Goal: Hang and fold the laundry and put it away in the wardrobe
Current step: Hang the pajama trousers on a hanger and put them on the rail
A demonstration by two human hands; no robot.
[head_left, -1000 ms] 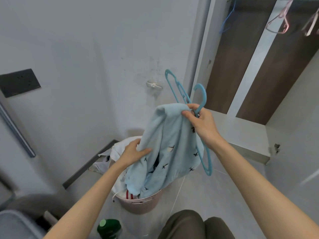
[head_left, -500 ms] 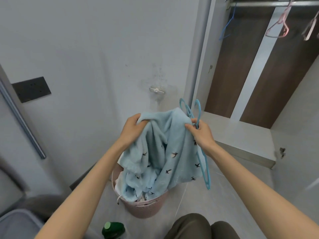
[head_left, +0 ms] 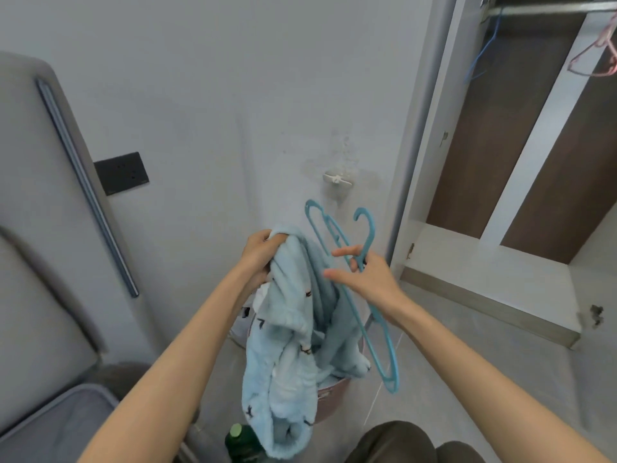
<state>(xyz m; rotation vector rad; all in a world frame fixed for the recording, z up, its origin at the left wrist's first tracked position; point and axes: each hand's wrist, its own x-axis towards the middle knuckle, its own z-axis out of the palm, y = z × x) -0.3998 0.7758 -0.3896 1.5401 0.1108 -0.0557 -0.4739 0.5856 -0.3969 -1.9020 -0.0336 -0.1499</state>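
Note:
My left hand [head_left: 258,253] grips the top of a fluffy light-blue garment [head_left: 287,355] printed with small dark birds; it hangs down over a pink laundry basket [head_left: 329,401]. My right hand [head_left: 365,274] holds a teal plastic hanger [head_left: 362,297] at its neck, with thumb and forefinger stretched out toward the garment, apart from it. The hanger's hook points up and its lower end reaches below my wrist. At the right stands the open wardrobe [head_left: 521,182] with a metal rail [head_left: 551,8] across its top.
A blue hanger [head_left: 485,50] and a pink hanger [head_left: 597,58] hang on the rail. A white wall hook [head_left: 337,179] sits above my hands, a dark socket plate [head_left: 122,173] at left. A green bottle [head_left: 242,444] stands near my knees. A grey panel [head_left: 43,195] leans at left.
My right hand has let go of the garment and keeps only the hanger. My left hand moved up to the garment's top, so it hangs longer. The view shifted left.

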